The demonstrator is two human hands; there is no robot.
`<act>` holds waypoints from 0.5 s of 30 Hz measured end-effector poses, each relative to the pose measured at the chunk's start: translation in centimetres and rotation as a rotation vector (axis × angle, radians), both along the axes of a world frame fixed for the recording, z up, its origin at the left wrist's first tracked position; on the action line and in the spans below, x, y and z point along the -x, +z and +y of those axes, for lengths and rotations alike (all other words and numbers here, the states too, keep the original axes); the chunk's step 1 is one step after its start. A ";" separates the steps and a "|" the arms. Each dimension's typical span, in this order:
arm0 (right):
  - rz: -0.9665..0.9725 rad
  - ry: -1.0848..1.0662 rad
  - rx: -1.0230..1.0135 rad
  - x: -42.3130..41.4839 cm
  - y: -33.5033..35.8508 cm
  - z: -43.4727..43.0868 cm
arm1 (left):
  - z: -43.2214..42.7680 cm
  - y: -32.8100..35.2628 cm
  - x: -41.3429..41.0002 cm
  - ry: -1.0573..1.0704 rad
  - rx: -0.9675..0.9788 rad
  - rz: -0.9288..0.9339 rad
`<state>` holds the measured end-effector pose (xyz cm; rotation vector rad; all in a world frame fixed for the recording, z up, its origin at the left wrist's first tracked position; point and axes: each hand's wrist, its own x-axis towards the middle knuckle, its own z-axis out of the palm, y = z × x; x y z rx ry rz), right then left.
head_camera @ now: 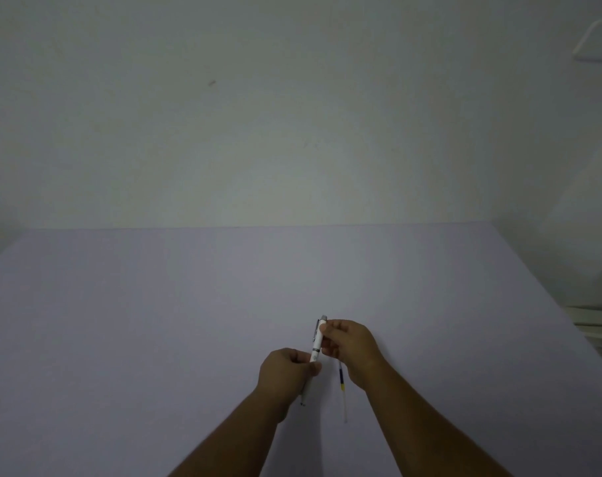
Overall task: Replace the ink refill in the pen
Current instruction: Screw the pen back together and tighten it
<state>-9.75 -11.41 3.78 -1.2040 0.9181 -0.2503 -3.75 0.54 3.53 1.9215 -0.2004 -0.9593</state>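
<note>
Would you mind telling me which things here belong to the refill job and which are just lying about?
Belongs to the job:
white pen, held by left hand and right hand
ink refill on the table

Just about:
white object on wall
pale object at right edge

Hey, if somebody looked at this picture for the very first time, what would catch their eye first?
Most likely the white pen, held up just below the middle of the view: the left hand grips its lower part and the right hand its clip end. Next, a thin clear ink refill with dark and yellow bands lies beside the right wrist on the pale lilac table, which backs onto a plain wall.
</note>
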 end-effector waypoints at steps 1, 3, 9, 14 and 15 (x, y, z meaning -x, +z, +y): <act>-0.004 0.007 -0.004 0.1 0.1 0.0 | 0.0 0.0 0.0 0.001 0.004 0.007; -0.022 0.031 -0.020 0.1 0.2 0.1 | 0.1 0.0 -0.1 0.003 0.007 0.020; -0.014 0.045 -0.001 0.0 -0.5 0.2 | 0.1 -0.7 -0.3 0.014 0.000 0.050; 0.132 0.038 0.148 -0.6 -1.9 -0.2 | -0.3 -1.7 -0.4 0.056 -0.016 0.068; 0.230 0.053 0.250 -0.6 -2.4 -0.4 | -0.4 -2.2 -0.3 0.062 -0.029 0.060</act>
